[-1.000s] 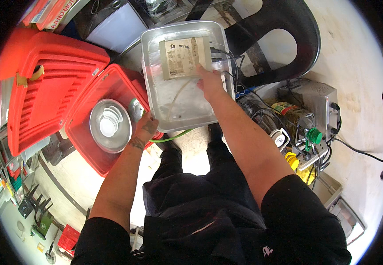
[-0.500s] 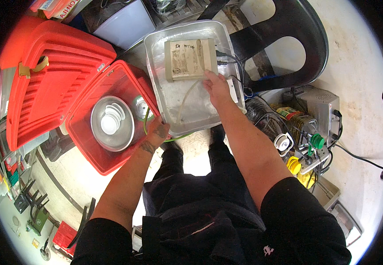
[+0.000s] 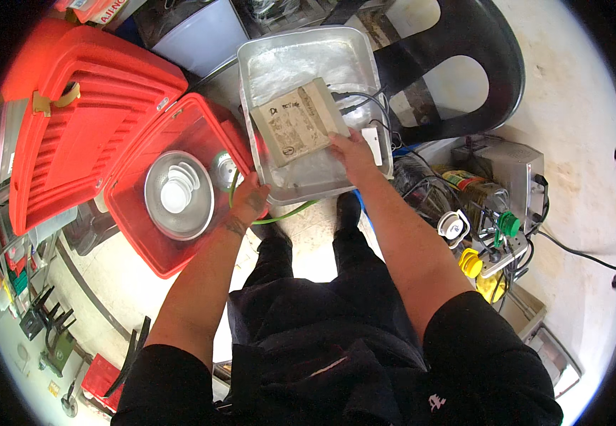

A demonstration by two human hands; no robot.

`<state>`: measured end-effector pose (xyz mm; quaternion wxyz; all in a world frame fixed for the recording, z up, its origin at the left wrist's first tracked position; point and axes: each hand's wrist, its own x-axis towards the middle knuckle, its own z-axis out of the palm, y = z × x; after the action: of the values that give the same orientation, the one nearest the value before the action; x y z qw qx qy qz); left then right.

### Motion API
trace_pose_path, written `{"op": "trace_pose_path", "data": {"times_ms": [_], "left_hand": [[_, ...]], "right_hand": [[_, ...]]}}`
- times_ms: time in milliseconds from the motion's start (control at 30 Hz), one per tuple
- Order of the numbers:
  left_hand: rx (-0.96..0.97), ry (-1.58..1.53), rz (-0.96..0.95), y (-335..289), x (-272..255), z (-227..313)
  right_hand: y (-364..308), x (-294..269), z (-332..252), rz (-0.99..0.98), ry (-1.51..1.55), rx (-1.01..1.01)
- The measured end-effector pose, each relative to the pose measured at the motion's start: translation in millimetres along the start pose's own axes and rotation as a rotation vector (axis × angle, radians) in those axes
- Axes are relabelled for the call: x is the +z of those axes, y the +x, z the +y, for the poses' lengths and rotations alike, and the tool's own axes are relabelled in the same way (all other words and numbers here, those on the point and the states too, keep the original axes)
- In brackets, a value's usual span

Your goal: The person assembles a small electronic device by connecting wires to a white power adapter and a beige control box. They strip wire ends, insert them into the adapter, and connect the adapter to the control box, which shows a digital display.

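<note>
A rectangular metal tray (image 3: 322, 53) with raised sides lies in front of me. At its near left corner my left hand (image 3: 252, 197) is closed round the rim. Inside the tray a beige box-shaped device (image 3: 295, 122), its top stained and marked, sits at a slant. My right hand (image 3: 354, 156) grips the device's near right corner, the thumb towards its top. Black cables (image 3: 366, 99) run from the device's right side over the tray's edge. Next to my right hand a flat white piece (image 3: 371, 145) rests by the tray's right wall.
Left stands an open red bin (image 3: 137, 234), its lid (image 3: 95, 128) tipped back, holding a metal bowl (image 3: 198, 213) with small white dishes. A black plastic chair (image 3: 503, 92) is behind the tray. At right are capped bottles (image 3: 470, 263), a grey metal appliance (image 3: 510, 167) and wires.
The beige device has slid nearer to me and turned counterclockwise, with my right hand on its corner. The tray has shifted slightly away and to the right. My left hand keeps its rim.
</note>
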<state>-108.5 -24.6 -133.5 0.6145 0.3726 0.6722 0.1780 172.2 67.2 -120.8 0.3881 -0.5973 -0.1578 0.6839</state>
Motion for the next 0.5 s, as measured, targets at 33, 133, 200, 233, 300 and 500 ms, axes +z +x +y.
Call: {"op": "trace_pose_path", "data": {"times_ms": [33,133,200,233,300,500], "left_hand": [[-0.06,0.039,-0.02,4.4,-2.7,-0.7],[-0.029,-0.064,-0.115,5.8,-9.7,-1.0],[-0.048,-0.053,-0.117,-0.1,-14.9,-1.4],[-0.077,0.002,-0.114,-4.1,-18.6,-3.3],[-0.066,-0.103,-0.172,-6.9,-24.7,-10.4],[0.325,0.112,-0.112,-29.6,-58.2,-66.6]], "right_hand": [[-1.8,0.1,1.4,0.021,0.012,-0.014],[-9.1,-1.8,3.0,0.016,-0.006,0.053],[-15.6,-3.3,3.2,-0.023,-0.08,0.051],[-18.5,-3.2,3.3,-0.004,-0.117,0.083],[-23.7,-1.1,3.0,0.033,-0.186,0.089],[-95.9,-16.9,6.1,0.086,-0.785,-0.324]]}}
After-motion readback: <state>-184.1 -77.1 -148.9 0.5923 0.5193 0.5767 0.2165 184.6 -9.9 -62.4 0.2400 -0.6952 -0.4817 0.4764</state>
